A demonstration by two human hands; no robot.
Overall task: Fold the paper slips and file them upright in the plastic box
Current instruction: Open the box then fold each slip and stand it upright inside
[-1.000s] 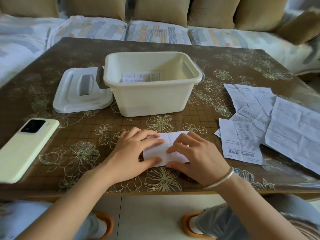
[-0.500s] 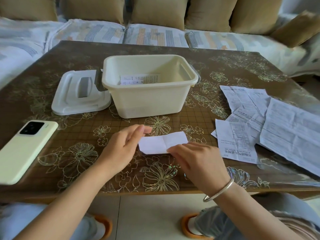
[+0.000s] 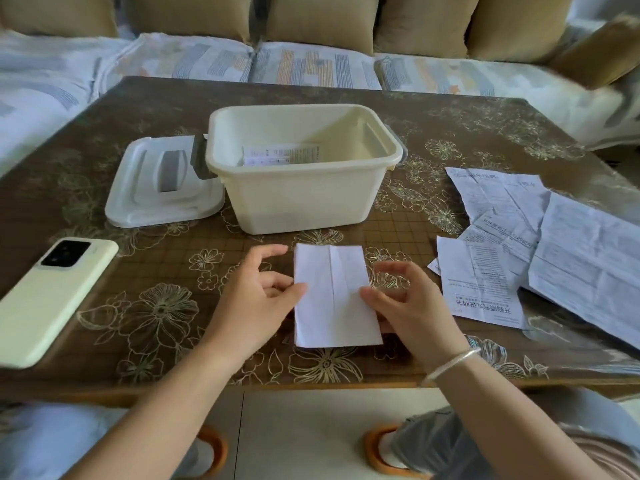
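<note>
Left hand (image 3: pixel 256 299) and right hand (image 3: pixel 408 306) each pinching a side edge of creased slip (image 3: pixel 332 299) near table (image 3: pixel 138 109) front edge, box (image 3: pixel 301 202) at centre holding filed slips (image 3: pixel 280 154), lid (image 3: pixel 145 192) touching its left, phone (image 3: pixel 52 299) at left edge, sheets (image 3: pixel 554 258) at right edge

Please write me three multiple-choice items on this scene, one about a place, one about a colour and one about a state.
1. Where is the lid of the plastic box?
A. Closed on the box
B. On the table, left of the box
C. On the sofa

2. What colour is the phone?
A. Black
B. Red
C. Pale yellow-green

3. What state is the paper slip between the left hand and the right hand in?
A. Crumpled into a ball
B. Held at its side edges, with a crease down its middle
C. Standing in the box

Answers:
1 B: the lid lies flat beside the open box.
2 C: its back is pale yellow-green.
3 B: both hands pinch the slip's edges and a crease runs along it.
</note>
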